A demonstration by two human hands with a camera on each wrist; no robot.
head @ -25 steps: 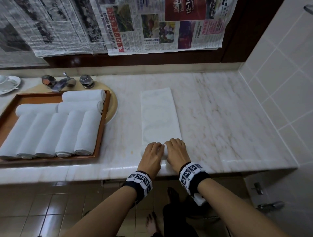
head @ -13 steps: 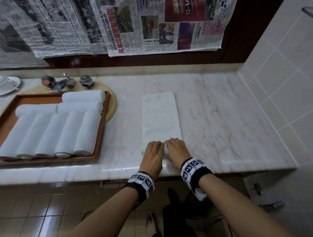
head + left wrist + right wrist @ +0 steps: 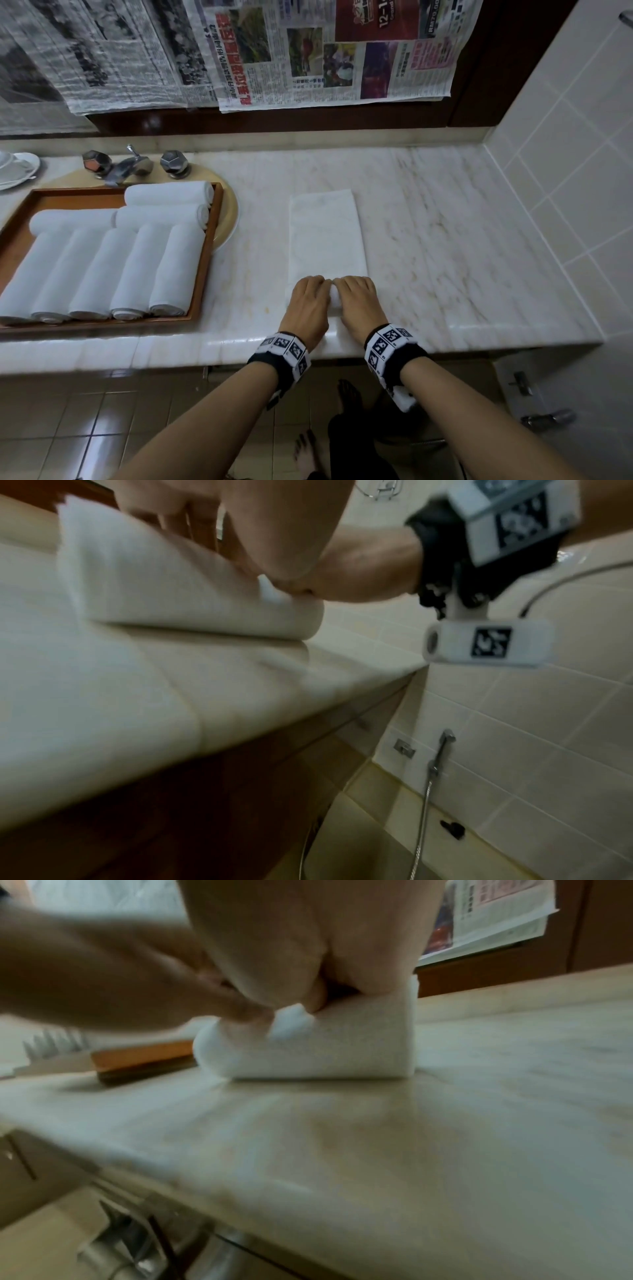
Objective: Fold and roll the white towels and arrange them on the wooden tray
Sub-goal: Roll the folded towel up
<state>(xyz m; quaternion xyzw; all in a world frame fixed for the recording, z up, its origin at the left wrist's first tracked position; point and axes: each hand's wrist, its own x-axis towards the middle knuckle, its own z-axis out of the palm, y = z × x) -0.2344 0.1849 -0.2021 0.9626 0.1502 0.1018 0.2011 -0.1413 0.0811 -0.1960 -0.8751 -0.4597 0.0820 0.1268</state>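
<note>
On the counter [image 3: 445,240], right of the tray [image 3: 202,274] of rolled towels [image 3: 102,267], a folded towel [image 3: 325,236] lies flat. Its near end is rolled beneath the left hand [image 3: 308,308] and right hand [image 3: 358,305], set side by side, fingers curled over it.

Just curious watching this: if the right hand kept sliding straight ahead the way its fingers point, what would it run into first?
The right hand would first cross the flat, unrolled part of the towel, then bare counter. Beyond that, probably the back wall under the newspapers; nothing else seems to stand in that line.
</note>
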